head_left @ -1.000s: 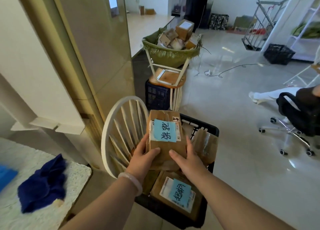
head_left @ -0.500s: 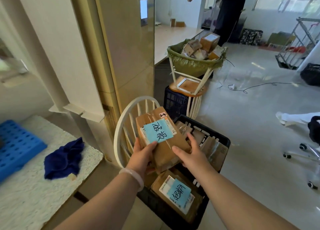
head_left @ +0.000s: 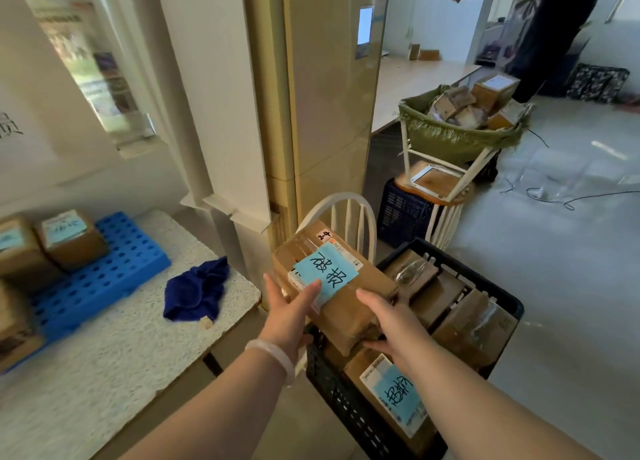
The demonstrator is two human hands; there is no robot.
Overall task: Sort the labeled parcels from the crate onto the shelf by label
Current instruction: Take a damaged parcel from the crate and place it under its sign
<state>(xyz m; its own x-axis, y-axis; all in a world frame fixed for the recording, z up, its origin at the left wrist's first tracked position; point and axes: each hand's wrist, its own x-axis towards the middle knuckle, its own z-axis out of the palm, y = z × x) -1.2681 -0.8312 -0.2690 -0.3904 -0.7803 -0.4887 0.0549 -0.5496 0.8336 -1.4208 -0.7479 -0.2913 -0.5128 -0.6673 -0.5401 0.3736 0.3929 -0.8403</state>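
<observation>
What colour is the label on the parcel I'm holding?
The label is light blue with black handwriting; head view.

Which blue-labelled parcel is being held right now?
The tilted parcel held between left hand and right hand; the other labelled parcel lies in the crate.

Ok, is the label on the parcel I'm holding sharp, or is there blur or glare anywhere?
Head view: the blue label on the held parcel is sharp and glare-free; the parcels at far left are smeared; the floor at right shows bright glare.
</observation>
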